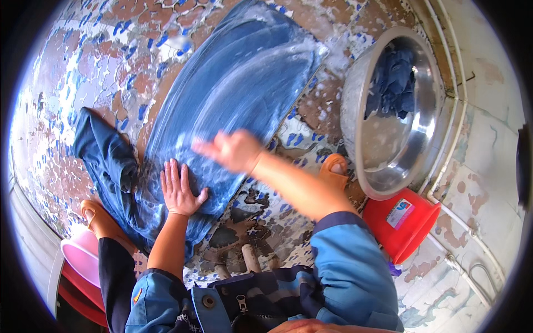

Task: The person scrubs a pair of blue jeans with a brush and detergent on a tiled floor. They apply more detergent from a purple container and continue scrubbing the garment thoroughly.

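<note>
A wet blue garment [233,83], streaked with white suds, lies spread across the floor in front of me. My left hand [180,189] rests flat on its near part, palm down and thumb spread, holding nothing. Over the near middle of the cloth, my right hand [229,150] is blurred and curled. Whether anything is in that hand, I cannot tell. A bunched, darker part of the cloth [106,156] trails off to the left, beside my left foot.
A metal basin [399,145] with dark blue cloth and cloudy water stands at right. Beside it is a red plastic bucket [402,222]. White pipes [452,158] follow the wall. Pink [81,254] and red basins [83,291] sit lower left. My orange slippers [333,175] flank the cloth.
</note>
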`<state>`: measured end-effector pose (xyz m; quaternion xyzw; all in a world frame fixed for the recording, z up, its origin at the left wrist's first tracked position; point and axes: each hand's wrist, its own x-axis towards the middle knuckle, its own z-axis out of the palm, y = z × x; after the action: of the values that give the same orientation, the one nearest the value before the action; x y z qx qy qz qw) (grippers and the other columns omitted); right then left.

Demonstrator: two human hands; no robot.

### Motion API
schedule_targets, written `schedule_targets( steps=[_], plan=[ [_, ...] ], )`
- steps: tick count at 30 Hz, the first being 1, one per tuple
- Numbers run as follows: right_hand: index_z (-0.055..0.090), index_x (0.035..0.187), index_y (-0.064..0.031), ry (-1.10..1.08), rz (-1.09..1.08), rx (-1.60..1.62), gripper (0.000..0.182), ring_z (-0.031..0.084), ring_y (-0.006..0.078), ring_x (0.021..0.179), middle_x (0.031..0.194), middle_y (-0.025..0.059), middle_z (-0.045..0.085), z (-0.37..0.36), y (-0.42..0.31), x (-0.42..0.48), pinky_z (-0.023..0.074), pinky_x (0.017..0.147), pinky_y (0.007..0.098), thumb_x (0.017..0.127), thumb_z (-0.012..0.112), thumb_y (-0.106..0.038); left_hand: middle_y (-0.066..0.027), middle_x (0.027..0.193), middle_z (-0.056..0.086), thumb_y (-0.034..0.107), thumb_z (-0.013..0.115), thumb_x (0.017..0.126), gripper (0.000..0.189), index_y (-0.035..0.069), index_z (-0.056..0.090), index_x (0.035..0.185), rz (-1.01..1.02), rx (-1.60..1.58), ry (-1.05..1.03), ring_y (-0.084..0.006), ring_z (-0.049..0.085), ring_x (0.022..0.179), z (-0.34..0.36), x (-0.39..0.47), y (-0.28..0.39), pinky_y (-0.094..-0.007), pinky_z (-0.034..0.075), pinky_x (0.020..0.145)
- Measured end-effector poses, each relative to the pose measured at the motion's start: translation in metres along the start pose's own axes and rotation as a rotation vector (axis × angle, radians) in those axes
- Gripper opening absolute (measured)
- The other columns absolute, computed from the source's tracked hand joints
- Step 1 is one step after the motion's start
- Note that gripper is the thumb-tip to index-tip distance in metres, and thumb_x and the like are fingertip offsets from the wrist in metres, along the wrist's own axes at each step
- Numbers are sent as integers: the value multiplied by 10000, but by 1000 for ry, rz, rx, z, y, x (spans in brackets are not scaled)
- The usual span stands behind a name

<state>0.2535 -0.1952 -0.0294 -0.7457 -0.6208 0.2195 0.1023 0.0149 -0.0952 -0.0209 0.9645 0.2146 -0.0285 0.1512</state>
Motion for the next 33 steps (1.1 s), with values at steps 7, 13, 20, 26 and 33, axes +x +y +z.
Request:
schedule_targets(
  steps=[7, 13, 20, 26, 33],
  plan=[
    [517, 1338, -140, 481, 801, 111, 401, 631, 254, 627, 716, 105, 619, -98, 83, 44, 512, 550, 401, 955, 502, -258, -261, 1481, 312, 601, 606, 733, 836, 30, 482, 1332, -27, -24, 34, -433, 272, 1387, 2, -2, 2, -564, 184, 1136],
    [523, 1335, -278, -3, -253, -116, 366, 669, 293, 716, 810, 134, 627, -39, 16, 55, 559, 589, 357, 1026, 338, -343, -267, 1472, 317, 592, 593, 759, 815, 22, 474, 1328, -5, -26, 21, -447, 262, 1388, 2, -1, 1, -568, 187, 1133],
    [501, 1356, -244, 405, 530, -6, 419, 662, 257, 611, 713, 89, 656, -71, 49, 90, 521, 536, 403, 941, 524, -288, -249, 1467, 344, 549, 647, 722, 783, 51, 507, 1309, -32, -95, 52, -419, 292, 1382, -1, -3, -2, -566, 192, 1129],
    [528, 1336, -331, 286, -107, -303, 401, 631, 200, 612, 764, 54, 649, -53, 57, 82, 537, 505, 338, 940, 495, -279, -210, 1433, 395, 524, 676, 708, 761, 69, 514, 1297, -46, -101, 96, -392, 342, 1356, -2, -3, 1, -547, 237, 1124],
    [391, 1452, -209, 333, 253, 153, 510, 529, 232, 446, 651, 64, 570, -17, -19, 28, 457, 426, 345, 956, 499, -247, -264, 1377, 400, 664, 642, 738, 885, 13, 438, 1304, -79, -257, 321, -474, 404, 1246, 18, -14, -11, -550, 330, 1059]
  ],
)
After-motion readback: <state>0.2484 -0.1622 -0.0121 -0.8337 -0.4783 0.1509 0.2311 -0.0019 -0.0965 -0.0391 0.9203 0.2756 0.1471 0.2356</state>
